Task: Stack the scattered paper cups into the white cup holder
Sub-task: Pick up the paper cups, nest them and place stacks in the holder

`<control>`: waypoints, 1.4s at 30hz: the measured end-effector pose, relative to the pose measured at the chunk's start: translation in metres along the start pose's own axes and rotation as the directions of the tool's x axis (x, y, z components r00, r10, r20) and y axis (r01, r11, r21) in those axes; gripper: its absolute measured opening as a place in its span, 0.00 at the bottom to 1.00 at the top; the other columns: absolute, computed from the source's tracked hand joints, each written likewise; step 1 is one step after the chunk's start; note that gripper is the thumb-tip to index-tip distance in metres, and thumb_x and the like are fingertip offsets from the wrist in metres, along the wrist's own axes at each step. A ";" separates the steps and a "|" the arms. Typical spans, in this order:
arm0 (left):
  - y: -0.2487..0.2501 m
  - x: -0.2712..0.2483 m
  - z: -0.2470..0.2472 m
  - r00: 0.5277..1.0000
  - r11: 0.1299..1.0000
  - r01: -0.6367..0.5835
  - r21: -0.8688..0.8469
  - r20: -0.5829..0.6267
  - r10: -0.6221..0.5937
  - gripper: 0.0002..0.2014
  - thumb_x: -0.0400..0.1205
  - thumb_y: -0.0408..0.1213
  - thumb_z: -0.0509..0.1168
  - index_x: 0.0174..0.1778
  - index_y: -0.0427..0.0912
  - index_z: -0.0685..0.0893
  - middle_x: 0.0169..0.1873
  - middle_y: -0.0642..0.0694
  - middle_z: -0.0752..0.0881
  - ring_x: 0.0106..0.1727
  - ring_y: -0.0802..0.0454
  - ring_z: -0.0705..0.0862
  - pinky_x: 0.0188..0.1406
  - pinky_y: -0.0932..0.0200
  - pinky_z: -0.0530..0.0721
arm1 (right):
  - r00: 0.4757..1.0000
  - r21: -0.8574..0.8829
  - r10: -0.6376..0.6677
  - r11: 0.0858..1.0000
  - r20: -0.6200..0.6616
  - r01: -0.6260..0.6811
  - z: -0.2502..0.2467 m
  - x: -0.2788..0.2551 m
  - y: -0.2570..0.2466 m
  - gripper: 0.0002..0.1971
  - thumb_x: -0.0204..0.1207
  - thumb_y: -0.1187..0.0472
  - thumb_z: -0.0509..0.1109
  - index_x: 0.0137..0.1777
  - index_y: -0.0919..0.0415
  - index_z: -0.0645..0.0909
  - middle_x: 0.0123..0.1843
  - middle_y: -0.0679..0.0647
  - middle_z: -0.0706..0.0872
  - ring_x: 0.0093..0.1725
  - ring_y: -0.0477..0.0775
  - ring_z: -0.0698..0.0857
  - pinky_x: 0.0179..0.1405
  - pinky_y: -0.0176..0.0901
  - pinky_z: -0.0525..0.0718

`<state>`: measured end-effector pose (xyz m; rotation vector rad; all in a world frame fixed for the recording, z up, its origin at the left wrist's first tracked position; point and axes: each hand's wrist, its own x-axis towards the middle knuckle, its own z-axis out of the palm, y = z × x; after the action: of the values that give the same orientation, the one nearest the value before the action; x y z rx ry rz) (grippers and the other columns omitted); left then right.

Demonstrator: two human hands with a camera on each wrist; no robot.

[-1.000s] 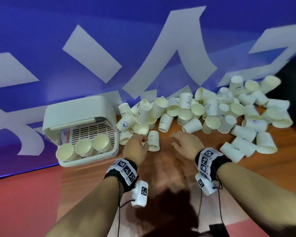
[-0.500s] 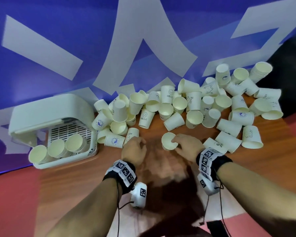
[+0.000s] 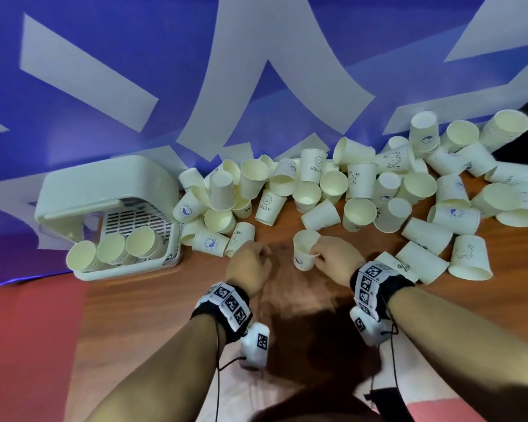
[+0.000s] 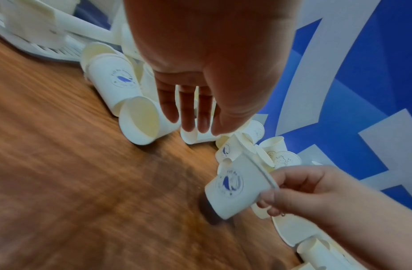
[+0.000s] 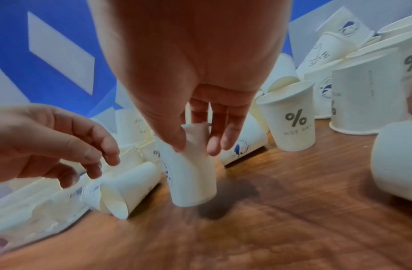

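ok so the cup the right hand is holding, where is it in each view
Head view: the held cup is at centre, mouth up, just left of the right hand.
Left wrist view: cup at lower right, tilted, pinched at its rim.
Right wrist view: cup at centre, under the fingers.
Shared landmark: the white cup holder, left in the head view, top left in the left wrist view, bottom left in the right wrist view.

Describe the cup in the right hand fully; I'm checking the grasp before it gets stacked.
The paper cup is white outside, cream inside, with a round blue logo on its wall. The right hand pinches its rim, thumb outside and fingers inside. It hangs mouth-up, tilted, just above the wooden table, and is empty.
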<state>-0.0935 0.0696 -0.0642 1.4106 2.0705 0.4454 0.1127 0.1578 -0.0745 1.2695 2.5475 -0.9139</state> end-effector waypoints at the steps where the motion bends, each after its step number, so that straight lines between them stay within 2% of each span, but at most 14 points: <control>1: 0.007 0.003 0.003 1.000 1.000 -0.015 -0.009 0.008 0.015 0.07 0.78 0.34 0.65 0.49 0.46 0.85 0.49 0.48 0.84 0.49 0.49 0.83 0.50 0.55 0.81 | 0.999 0.046 0.009 0.999 -0.048 -0.007 -0.005 -0.004 0.003 0.08 0.79 0.60 0.64 0.49 0.59 0.84 0.50 0.54 0.84 0.51 0.58 0.83 0.48 0.51 0.81; 6: 0.054 0.021 0.035 0.985 0.990 -0.137 0.011 0.110 0.135 0.08 0.77 0.35 0.65 0.50 0.50 0.84 0.51 0.50 0.83 0.52 0.50 0.82 0.55 0.54 0.81 | 0.936 0.218 0.134 0.974 -0.327 -0.064 -0.038 -0.036 0.031 0.08 0.79 0.57 0.67 0.42 0.61 0.82 0.40 0.53 0.80 0.41 0.55 0.79 0.39 0.49 0.76; 10: 0.103 0.026 0.076 0.939 0.959 -0.283 0.033 0.214 0.269 0.11 0.78 0.35 0.65 0.54 0.47 0.86 0.53 0.49 0.83 0.55 0.51 0.81 0.54 0.60 0.77 | 0.836 0.317 0.258 0.942 -0.485 -0.107 -0.053 -0.077 0.074 0.08 0.79 0.59 0.69 0.39 0.62 0.81 0.37 0.54 0.80 0.39 0.57 0.79 0.37 0.49 0.74; 13: 0.134 0.023 0.107 0.897 0.925 -0.380 0.013 0.249 0.365 0.11 0.76 0.34 0.68 0.53 0.47 0.86 0.53 0.48 0.84 0.56 0.47 0.82 0.58 0.51 0.80 | 0.753 0.379 0.366 0.910 -0.547 -0.167 -0.054 -0.107 0.107 0.07 0.79 0.59 0.69 0.45 0.63 0.84 0.43 0.56 0.85 0.43 0.57 0.82 0.41 0.52 0.79; 15: 0.151 0.020 0.125 0.876 0.907 -0.417 0.054 0.288 0.386 0.12 0.75 0.36 0.68 0.54 0.50 0.86 0.53 0.48 0.83 0.57 0.47 0.81 0.59 0.46 0.80 | 0.708 0.410 0.432 0.886 -0.559 -0.217 -0.052 -0.125 0.126 0.08 0.79 0.59 0.69 0.49 0.63 0.85 0.45 0.55 0.85 0.44 0.55 0.81 0.41 0.49 0.78; 17: 0.163 0.019 0.141 0.865 0.898 -0.431 0.090 0.326 0.382 0.14 0.75 0.36 0.69 0.56 0.51 0.85 0.56 0.49 0.83 0.60 0.46 0.80 0.60 0.44 0.79 | 0.680 0.418 0.471 0.871 -0.562 -0.258 -0.050 -0.139 0.140 0.07 0.79 0.60 0.68 0.48 0.63 0.85 0.43 0.53 0.83 0.43 0.53 0.79 0.38 0.45 0.73; 20: 0.174 0.021 0.163 0.826 0.848 -0.506 0.159 0.374 0.422 0.21 0.72 0.39 0.70 0.61 0.58 0.83 0.61 0.53 0.81 0.64 0.47 0.77 0.62 0.42 0.77 | 0.646 0.429 0.494 0.861 -0.582 -0.272 -0.041 -0.153 0.162 0.06 0.77 0.61 0.70 0.47 0.64 0.85 0.42 0.55 0.84 0.42 0.57 0.82 0.38 0.48 0.78; 23: 0.183 0.020 0.179 0.761 0.785 -0.584 0.207 0.476 0.441 0.30 0.72 0.41 0.72 0.72 0.59 0.76 0.71 0.53 0.73 0.72 0.48 0.67 0.67 0.48 0.67 | 0.625 0.441 0.506 0.855 -0.595 -0.273 -0.032 -0.161 0.178 0.06 0.76 0.62 0.71 0.47 0.64 0.86 0.43 0.56 0.86 0.42 0.59 0.84 0.41 0.48 0.79; 27: 0.189 0.017 0.192 0.709 0.721 -0.640 0.266 0.567 0.420 0.29 0.74 0.49 0.63 0.74 0.63 0.72 0.73 0.52 0.67 0.75 0.47 0.61 0.70 0.46 0.62 | 0.598 0.470 0.517 0.847 -0.613 -0.250 -0.027 -0.165 0.188 0.05 0.76 0.64 0.71 0.47 0.65 0.86 0.42 0.57 0.86 0.42 0.58 0.83 0.42 0.47 0.79; 29: 0.189 0.016 0.194 0.705 0.730 -0.636 0.250 0.574 0.417 0.30 0.71 0.52 0.57 0.73 0.63 0.72 0.73 0.52 0.68 0.75 0.47 0.61 0.70 0.43 0.62 | 0.589 0.480 0.516 0.845 -0.622 -0.233 -0.026 -0.164 0.192 0.05 0.76 0.64 0.71 0.46 0.65 0.85 0.42 0.57 0.85 0.41 0.57 0.82 0.41 0.46 0.78; 33: 0.188 0.020 0.200 0.688 0.687 -0.674 0.273 0.572 0.447 0.30 0.76 0.44 0.65 0.75 0.65 0.68 0.73 0.53 0.67 0.75 0.48 0.61 0.71 0.40 0.60 | 0.588 0.486 0.510 0.847 -0.628 -0.215 -0.022 -0.160 0.195 0.05 0.77 0.64 0.70 0.47 0.65 0.85 0.42 0.56 0.85 0.42 0.56 0.81 0.41 0.45 0.77; 36: 0.186 0.020 0.201 0.689 0.653 -0.691 0.311 0.555 0.465 0.31 0.77 0.45 0.68 0.75 0.67 0.66 0.72 0.53 0.68 0.73 0.48 0.64 0.71 0.38 0.59 | 0.592 0.489 0.508 0.846 -0.625 -0.210 -0.020 -0.157 0.196 0.04 0.77 0.64 0.70 0.46 0.65 0.85 0.42 0.56 0.84 0.42 0.55 0.81 0.41 0.43 0.74; 39: 0.186 0.020 0.199 0.689 0.644 -0.699 0.311 0.534 0.490 0.24 0.77 0.45 0.67 0.69 0.63 0.72 0.68 0.52 0.70 0.67 0.47 0.69 0.71 0.39 0.60 | 0.582 0.496 0.509 0.845 -0.635 -0.198 -0.019 -0.157 0.194 0.04 0.76 0.64 0.69 0.44 0.64 0.85 0.41 0.54 0.84 0.41 0.54 0.81 0.40 0.42 0.74; 42: 0.185 0.021 0.192 0.724 0.666 -0.675 0.316 0.455 0.518 0.17 0.76 0.43 0.68 0.60 0.56 0.77 0.61 0.51 0.73 0.59 0.47 0.74 0.68 0.43 0.63 | 0.580 0.508 0.518 0.838 -0.629 -0.197 -0.018 -0.157 0.189 0.05 0.77 0.64 0.70 0.45 0.64 0.85 0.42 0.53 0.85 0.41 0.53 0.81 0.40 0.44 0.78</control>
<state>0.1575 0.1499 -0.1123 2.3107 1.4253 -0.0681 0.3588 0.1484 -0.0849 2.6863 2.4459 -0.9517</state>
